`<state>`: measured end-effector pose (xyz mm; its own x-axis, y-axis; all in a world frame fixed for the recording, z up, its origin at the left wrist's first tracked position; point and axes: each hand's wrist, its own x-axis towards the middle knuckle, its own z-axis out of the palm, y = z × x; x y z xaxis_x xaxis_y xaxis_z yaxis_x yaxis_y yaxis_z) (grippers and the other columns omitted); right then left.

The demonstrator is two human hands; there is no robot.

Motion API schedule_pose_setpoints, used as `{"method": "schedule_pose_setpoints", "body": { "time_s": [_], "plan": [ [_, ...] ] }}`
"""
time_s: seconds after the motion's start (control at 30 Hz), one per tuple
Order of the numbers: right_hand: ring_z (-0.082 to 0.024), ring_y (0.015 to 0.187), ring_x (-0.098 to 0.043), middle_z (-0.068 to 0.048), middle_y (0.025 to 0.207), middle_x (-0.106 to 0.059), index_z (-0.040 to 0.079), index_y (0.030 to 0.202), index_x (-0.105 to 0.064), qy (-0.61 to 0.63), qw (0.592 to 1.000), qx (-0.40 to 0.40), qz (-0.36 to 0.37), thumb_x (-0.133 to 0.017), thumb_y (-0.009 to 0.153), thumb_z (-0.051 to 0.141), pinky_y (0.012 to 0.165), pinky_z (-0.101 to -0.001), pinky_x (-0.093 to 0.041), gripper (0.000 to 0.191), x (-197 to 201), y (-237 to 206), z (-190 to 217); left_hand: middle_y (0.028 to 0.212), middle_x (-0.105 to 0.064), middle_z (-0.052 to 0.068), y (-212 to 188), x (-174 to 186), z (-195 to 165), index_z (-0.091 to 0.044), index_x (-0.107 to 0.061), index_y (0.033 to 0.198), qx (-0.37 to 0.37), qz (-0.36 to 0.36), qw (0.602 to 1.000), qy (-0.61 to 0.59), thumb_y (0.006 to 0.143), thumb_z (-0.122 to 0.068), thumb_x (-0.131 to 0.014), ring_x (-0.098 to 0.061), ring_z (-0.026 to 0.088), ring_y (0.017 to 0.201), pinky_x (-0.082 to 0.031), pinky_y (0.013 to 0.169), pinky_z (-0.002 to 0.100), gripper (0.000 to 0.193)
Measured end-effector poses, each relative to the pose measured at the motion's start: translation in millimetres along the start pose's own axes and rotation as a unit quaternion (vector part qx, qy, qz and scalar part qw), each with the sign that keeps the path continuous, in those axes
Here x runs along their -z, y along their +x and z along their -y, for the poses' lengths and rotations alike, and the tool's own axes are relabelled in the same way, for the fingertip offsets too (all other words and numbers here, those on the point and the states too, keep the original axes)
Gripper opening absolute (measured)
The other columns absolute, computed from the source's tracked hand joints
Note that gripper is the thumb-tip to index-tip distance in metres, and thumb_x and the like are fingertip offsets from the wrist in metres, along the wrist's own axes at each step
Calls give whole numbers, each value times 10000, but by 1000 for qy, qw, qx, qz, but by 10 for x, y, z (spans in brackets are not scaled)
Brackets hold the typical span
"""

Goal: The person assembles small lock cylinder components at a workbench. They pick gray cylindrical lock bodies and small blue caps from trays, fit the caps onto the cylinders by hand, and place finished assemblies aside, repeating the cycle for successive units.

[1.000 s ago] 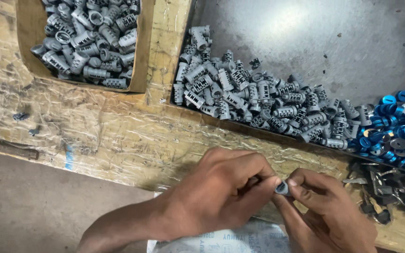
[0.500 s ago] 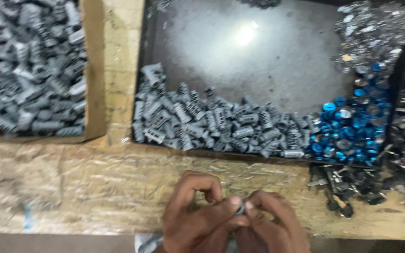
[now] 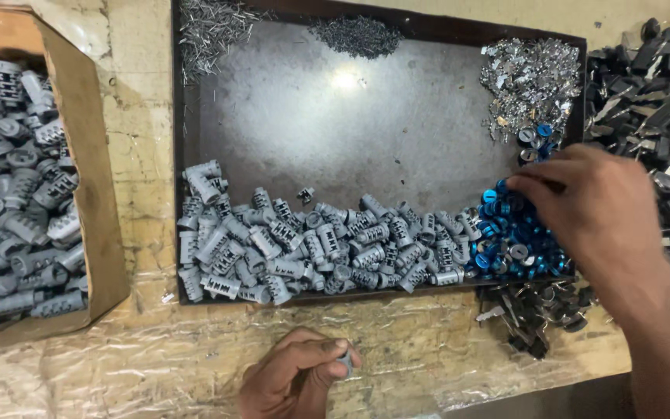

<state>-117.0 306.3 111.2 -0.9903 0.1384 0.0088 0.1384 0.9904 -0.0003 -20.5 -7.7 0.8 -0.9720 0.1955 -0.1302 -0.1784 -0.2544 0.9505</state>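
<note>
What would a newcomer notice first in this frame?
The heap of bright blue rings at the dark tray's lower right, where the right hand reaches in. A long row of grey cylinders lines the tray's front edge; the left hand pinches a small grey part below.

Grey ribbed cylinders [image 3: 327, 252] line the dark metal tray [image 3: 366, 116]; bright blue rings [image 3: 509, 233] sit beside them. Shiny silver bits [image 3: 533, 77] fill one corner. Black pieces [image 3: 653, 85] lie on the tan surface [image 3: 141, 155]. The cardboard box [image 3: 87, 178] is brown. The left hand [image 3: 296, 376] grips something possibly grey.
</note>
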Motion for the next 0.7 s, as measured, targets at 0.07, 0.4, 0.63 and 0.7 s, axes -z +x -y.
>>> {"method": "schedule_pose_setpoints", "body": {
  "time_s": [0.07,0.4,0.63,0.7],
  "plan": [
    [-319,728,-671,-116,855,-708,67,932,-821,-32,999,12,29,-830,882,167,688,-401,-527,112,-78,118,81,841,-794,152,23,56,38,-16,-756,989,4,19,1000,13,912,0,-739,-794,193,794,-642,723,321,81],
    [-284,821,-705,-170,1013,-711,-31,1095,-731,127,987,36,-90,-718,974,33,707,-356,-542,138,28,237,523,839,-807,188,56,117,121,19,-771,1000,83,29,996,-31,910,-75,-758,-809,224,765,-650,688,337,132],
    [-281,639,-689,-168,868,-709,4,1103,-759,110,991,-69,23,-797,928,189,570,-382,-517,258,-168,278,389,773,-781,167,81,3,129,34,-768,932,41,-20,999,13,891,1,-761,-815,212,740,-665,668,338,54],
    [-325,680,-678,-176,854,-695,1,1050,-752,96,995,-35,-1,-790,941,192,604,-415,-515,223,-342,269,326,759,-767,164,92,-37,116,49,-763,929,36,-44,998,-5,882,32,-750,-799,209,729,-654,661,342,52]
  ]
}}
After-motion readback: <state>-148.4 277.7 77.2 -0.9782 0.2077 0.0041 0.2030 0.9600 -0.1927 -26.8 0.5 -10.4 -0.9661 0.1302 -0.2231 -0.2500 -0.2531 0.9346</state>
